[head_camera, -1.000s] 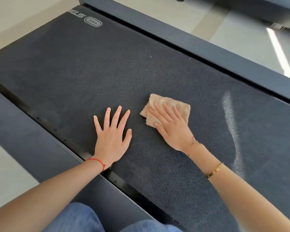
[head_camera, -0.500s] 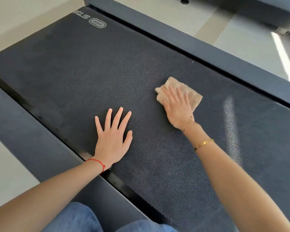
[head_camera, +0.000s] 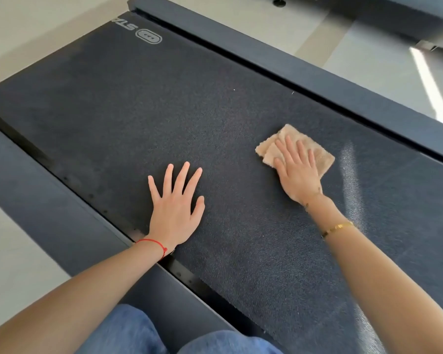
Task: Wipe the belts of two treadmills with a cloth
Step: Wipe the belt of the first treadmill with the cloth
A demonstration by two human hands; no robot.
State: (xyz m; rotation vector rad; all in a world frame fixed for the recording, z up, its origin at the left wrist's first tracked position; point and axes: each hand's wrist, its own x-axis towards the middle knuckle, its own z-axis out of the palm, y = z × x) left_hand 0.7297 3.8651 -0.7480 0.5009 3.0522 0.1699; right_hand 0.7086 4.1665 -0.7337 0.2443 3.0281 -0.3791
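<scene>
A dark textured treadmill belt (head_camera: pixel 164 111) fills most of the view. A folded beige cloth (head_camera: pixel 320 155) lies on it toward the far right side. My right hand (head_camera: pixel 296 172) presses flat on the cloth with straight fingers, covering its near half. My left hand (head_camera: pixel 175 203) rests flat on the bare belt near the left side rail, fingers spread, holding nothing.
Dark side rails run along the belt, one on the near left (head_camera: pixel 49 200) and one on the far right (head_camera: pixel 317 80). Pale floor (head_camera: pixel 368 57) lies beyond, with part of another dark machine (head_camera: pixel 420 11) at the top right. My knees in jeans (head_camera: pixel 128 333) are at the bottom.
My right hand has slid the cloth away from my left hand, toward the far right rail, then a little back. My left hand has stayed planted on the belt.
</scene>
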